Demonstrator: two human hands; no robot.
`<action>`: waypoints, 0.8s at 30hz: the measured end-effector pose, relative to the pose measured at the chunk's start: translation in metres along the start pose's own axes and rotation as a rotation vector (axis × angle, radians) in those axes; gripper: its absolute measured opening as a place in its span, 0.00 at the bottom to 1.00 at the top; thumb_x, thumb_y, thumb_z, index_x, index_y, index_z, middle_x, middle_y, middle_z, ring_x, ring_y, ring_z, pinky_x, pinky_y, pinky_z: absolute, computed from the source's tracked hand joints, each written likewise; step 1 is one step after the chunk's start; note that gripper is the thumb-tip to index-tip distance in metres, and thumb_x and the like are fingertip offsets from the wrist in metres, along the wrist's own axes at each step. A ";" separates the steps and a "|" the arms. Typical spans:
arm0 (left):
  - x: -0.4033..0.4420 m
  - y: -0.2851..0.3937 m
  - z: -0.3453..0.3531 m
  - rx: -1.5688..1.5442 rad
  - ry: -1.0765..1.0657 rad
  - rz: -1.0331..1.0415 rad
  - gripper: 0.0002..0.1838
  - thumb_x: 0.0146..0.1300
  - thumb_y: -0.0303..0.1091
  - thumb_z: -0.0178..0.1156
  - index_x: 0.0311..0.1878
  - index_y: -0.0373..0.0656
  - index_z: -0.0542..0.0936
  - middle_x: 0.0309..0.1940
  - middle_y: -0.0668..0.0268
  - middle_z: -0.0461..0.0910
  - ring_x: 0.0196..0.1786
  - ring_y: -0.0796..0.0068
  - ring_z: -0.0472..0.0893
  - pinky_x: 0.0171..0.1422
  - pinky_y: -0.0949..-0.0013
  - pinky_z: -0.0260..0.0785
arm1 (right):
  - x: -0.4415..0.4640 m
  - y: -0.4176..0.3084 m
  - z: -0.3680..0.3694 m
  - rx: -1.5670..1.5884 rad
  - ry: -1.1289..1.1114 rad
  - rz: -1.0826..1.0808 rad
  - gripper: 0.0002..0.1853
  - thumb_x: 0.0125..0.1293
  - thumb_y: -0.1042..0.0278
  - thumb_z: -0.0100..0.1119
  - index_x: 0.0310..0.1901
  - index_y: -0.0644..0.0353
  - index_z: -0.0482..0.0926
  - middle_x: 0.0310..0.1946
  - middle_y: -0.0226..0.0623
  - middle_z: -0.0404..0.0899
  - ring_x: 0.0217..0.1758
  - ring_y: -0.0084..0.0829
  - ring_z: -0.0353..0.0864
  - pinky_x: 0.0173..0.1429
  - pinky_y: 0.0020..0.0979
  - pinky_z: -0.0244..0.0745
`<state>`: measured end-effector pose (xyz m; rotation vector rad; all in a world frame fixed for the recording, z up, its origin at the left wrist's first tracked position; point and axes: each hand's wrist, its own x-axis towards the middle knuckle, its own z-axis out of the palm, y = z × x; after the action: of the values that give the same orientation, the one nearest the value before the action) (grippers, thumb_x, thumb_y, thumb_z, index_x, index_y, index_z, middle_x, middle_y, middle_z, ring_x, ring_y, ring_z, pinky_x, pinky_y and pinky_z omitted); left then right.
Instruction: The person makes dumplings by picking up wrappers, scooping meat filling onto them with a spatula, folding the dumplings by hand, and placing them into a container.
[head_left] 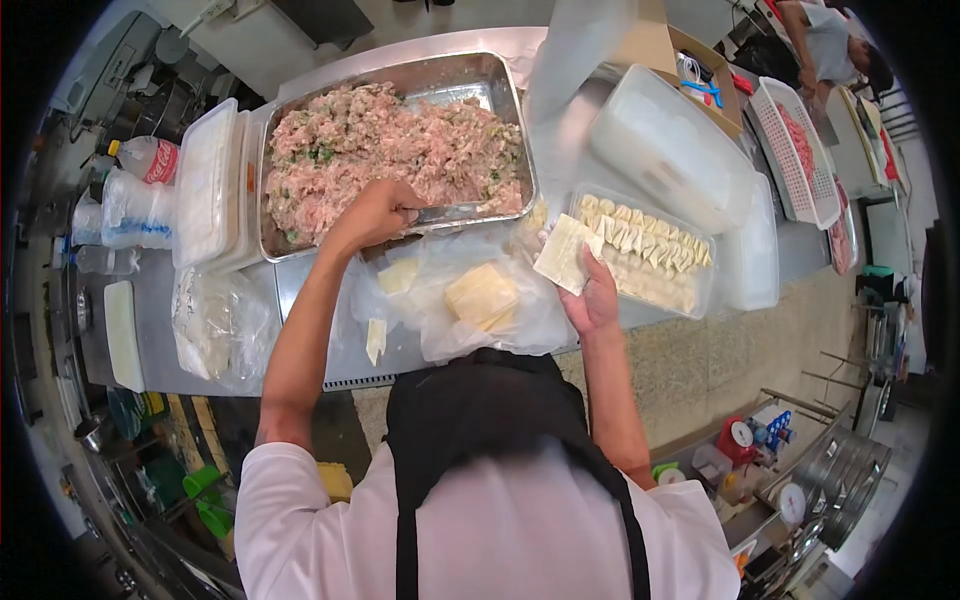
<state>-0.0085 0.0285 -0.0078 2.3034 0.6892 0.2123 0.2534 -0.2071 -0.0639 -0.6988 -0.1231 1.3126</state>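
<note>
My left hand [377, 214] is closed round the handle of a flat metal spatula [450, 213], whose blade lies at the near edge of the minced filling [390, 150] in a large steel tray [270, 235]. On my right hand [594, 297] rests a square dough wrapper [566, 252], with the thumb over its edge. A stack of yellowish wrappers [482, 297] sits on plastic film between my hands. Just beyond my right hand, a clear container [705, 300] holds rows of folded dumplings [645, 240].
Translucent boxes [672, 148] stand at the right, near an open carton [700, 60] and a white basket [795, 150] of meat. Lidded tubs [206, 185], bottles [148, 158] and plastic bags [222, 325] are at the left. Another person [825, 45] stands at the upper right.
</note>
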 end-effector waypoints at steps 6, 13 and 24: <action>-0.014 0.010 -0.007 -0.418 -0.008 -0.392 0.15 0.57 0.19 0.59 0.48 0.37 0.87 0.27 0.66 0.79 0.31 0.76 0.76 0.33 0.64 0.68 | 0.013 0.010 0.005 0.068 0.098 -0.027 0.26 0.79 0.61 0.47 0.70 0.70 0.63 0.68 0.50 0.71 0.72 0.46 0.71 0.77 0.48 0.65; 0.009 0.006 0.021 0.095 0.172 -0.010 0.16 0.55 0.18 0.58 0.46 0.40 0.87 0.28 0.55 0.79 0.33 0.57 0.78 0.39 0.59 0.69 | 0.020 0.015 0.014 0.028 0.117 -0.072 0.25 0.79 0.59 0.46 0.69 0.69 0.65 0.66 0.48 0.73 0.70 0.45 0.73 0.75 0.48 0.66; 0.000 0.012 0.013 -0.413 -0.037 -0.239 0.19 0.54 0.20 0.61 0.51 0.37 0.87 0.29 0.62 0.84 0.29 0.71 0.80 0.34 0.68 0.70 | 0.017 0.017 0.010 0.019 0.226 -0.103 0.25 0.79 0.59 0.45 0.69 0.67 0.65 0.67 0.47 0.73 0.70 0.45 0.73 0.76 0.50 0.65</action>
<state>0.0003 0.0139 -0.0091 1.8125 0.8110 0.1801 0.2390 -0.1858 -0.0699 -0.8096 0.0363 1.1274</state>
